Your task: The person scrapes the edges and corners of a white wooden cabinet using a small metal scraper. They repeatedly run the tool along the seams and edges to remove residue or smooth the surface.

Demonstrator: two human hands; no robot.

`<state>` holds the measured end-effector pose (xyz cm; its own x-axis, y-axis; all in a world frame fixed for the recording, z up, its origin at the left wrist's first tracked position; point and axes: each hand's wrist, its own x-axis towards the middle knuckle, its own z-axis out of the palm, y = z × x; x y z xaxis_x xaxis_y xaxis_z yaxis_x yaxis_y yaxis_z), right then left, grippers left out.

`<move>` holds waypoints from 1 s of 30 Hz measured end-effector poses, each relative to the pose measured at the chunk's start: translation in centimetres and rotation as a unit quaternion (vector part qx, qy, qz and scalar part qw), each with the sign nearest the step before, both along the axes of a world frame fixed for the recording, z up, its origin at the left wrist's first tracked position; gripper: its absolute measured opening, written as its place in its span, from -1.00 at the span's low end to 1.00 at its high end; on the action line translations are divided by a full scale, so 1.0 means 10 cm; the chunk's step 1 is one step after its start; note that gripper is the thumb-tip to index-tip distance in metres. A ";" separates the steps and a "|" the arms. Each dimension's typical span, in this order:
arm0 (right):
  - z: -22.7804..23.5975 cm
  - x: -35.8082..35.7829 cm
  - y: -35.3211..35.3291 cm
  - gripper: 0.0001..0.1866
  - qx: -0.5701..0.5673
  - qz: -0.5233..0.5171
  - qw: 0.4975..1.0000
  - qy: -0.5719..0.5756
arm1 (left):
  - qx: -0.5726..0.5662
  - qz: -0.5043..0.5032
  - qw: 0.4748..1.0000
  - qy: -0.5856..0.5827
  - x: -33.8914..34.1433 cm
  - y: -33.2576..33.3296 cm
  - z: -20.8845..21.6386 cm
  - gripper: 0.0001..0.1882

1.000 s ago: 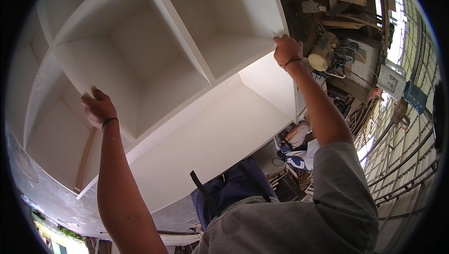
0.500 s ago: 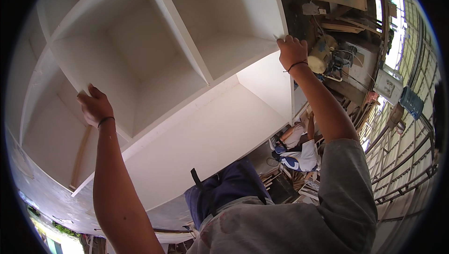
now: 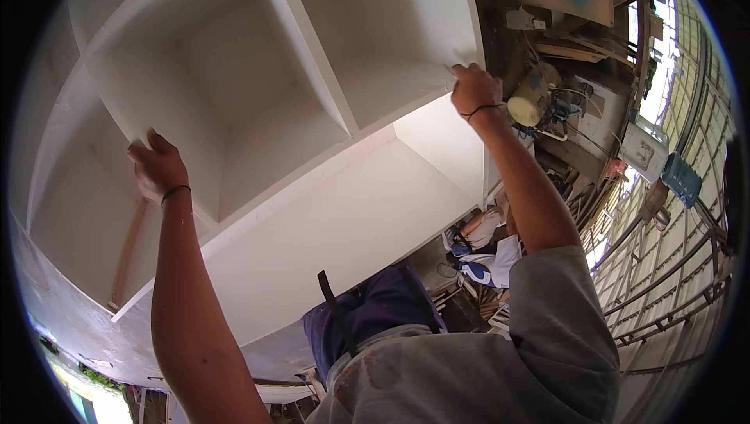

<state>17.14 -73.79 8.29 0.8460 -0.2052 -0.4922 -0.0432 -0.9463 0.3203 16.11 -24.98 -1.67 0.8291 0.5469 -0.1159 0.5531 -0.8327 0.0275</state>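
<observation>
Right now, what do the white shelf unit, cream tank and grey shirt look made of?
White shelf unit: probably wood-based board, painted or laminated; flat, matte panels with straight edges, core hidden.
Cream tank: likely painted metal, given its smooth rounded body; plastic not ruled out.
Grey shirt: matte fabric, by its soft folds; fibre can't be told.

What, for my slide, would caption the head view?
Left hand and right hand at edges of a white cabinet.

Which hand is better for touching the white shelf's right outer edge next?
Probably the right hand: it's near that edge of the white shelf. The left hand is farther away, at a panel on the left.
</observation>
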 end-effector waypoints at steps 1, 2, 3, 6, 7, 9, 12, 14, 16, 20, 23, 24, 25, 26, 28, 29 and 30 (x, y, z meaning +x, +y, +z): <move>0.00 0.01 -0.22 -0.68 -0.078 0.022 0.996 0.031 | -0.001 0.002 1.000 -0.003 0.01 -0.01 -0.02 -0.56; 0.04 0.07 -0.25 -0.69 -0.105 0.033 0.992 0.053 | 0.000 0.003 1.000 -0.004 0.01 -0.01 -0.04 -0.56; 0.00 0.02 -0.23 -0.70 -0.083 0.022 0.996 0.033 | 0.000 0.003 1.000 -0.006 0.01 -0.02 -0.04 -0.56; -0.14 -0.21 0.05 -0.74 -0.012 0.018 1.000 -0.021 | -0.005 0.011 1.000 0.000 0.02 -0.06 0.00 -0.57; -0.17 -0.33 0.28 -0.74 0.069 0.027 0.996 -0.042 | -0.002 0.015 1.000 0.001 0.02 -0.05 0.02 -0.57; -0.16 -0.52 0.87 -0.74 0.187 0.034 0.981 -0.043 | 0.009 0.014 1.000 0.004 0.00 -0.01 0.01 -0.57; -0.03 -0.44 1.13 -0.74 0.236 0.002 0.972 0.016 | 0.005 0.012 1.000 -0.003 0.00 -0.02 0.03 -0.56; -0.11 -0.09 0.45 -0.73 0.136 -0.007 0.990 -0.021 | -0.010 0.016 1.000 -0.005 0.01 -0.01 0.03 -0.54; -0.04 0.08 -0.03 -0.72 0.013 0.006 1.000 0.010 | -0.028 0.029 0.999 -0.002 0.02 -0.02 0.01 -0.50; -0.19 -0.09 0.20 -0.70 0.006 0.035 0.997 0.066 | -0.014 0.032 0.999 0.020 0.04 -0.08 0.06 -0.53; -0.07 -0.29 0.80 -0.71 0.223 0.002 0.971 0.084 | 0.013 0.019 1.000 0.004 0.01 -0.02 0.04 -0.57; -0.02 -0.28 0.85 -0.72 0.249 0.002 0.963 0.099 | 0.010 0.020 1.000 0.000 0.00 -0.01 0.02 -0.56; 0.01 -0.27 0.87 -0.73 0.275 0.003 0.955 0.113 | 0.007 0.021 1.000 -0.003 -0.01 -0.02 0.01 -0.56; -0.03 -0.13 0.64 -0.72 0.199 0.017 0.976 0.092 | 0.006 0.019 1.000 -0.003 -0.02 -0.03 0.00 -0.56; -0.02 0.19 -0.02 -0.71 0.052 0.011 0.993 0.107 | 0.005 0.015 1.000 -0.002 0.02 -0.06 0.02 -0.56; -0.01 0.25 -0.17 -0.71 -0.017 -0.010 0.989 0.144 | -0.005 0.023 1.000 -0.004 0.03 -0.05 0.03 -0.55; -0.04 0.22 -0.12 -0.71 -0.001 -0.005 0.990 0.142 | -0.014 0.030 0.999 -0.005 0.03 -0.04 0.03 -0.54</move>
